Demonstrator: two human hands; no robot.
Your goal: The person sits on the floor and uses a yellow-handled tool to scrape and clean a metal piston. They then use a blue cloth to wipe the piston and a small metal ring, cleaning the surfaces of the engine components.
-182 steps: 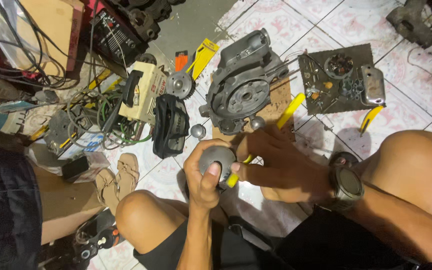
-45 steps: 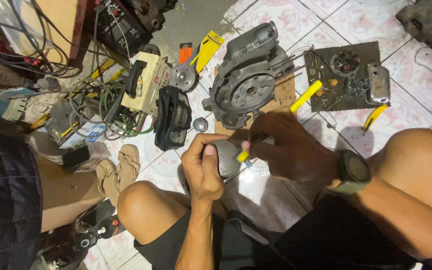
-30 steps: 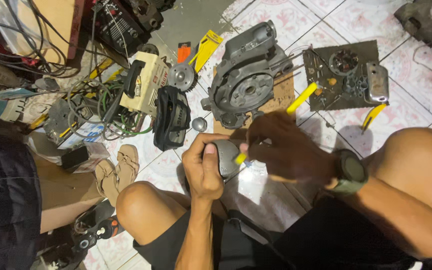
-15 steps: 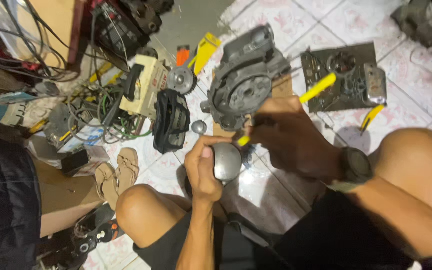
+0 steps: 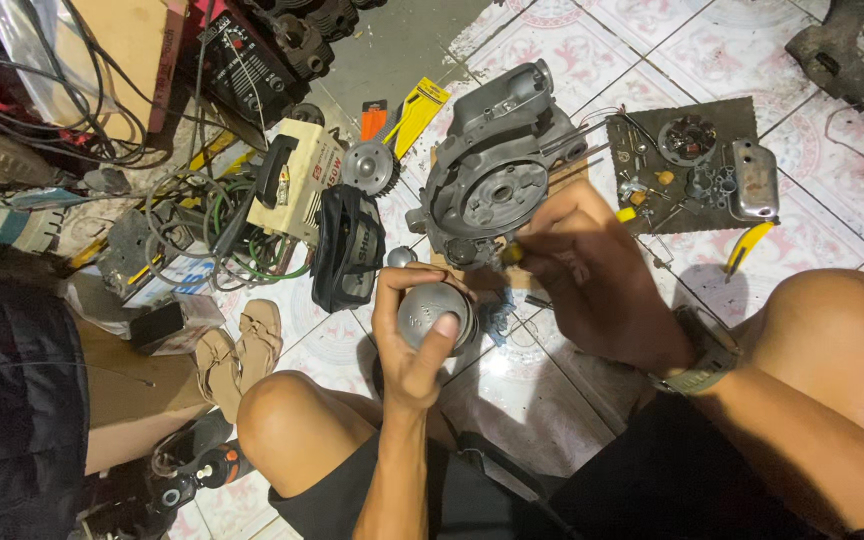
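Now round grey metal cover (image 5: pixel 434 312) gripped in left hand (image 5: pixel 410 335), yellow-handled screwdriver (image 5: pixel 624 214) in right hand (image 5: pixel 592 275).

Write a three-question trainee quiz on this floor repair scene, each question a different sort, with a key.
1. True or false: the left hand grips a round metal cover.
2. Which hand holds the yellow screwdriver?
A. left
B. right
C. neither
3. Fill in: the engine case rests on a piece of ____ on the tiles.

Key:
1. True.
2. B: the right hand holds it.
3. Cardboard.
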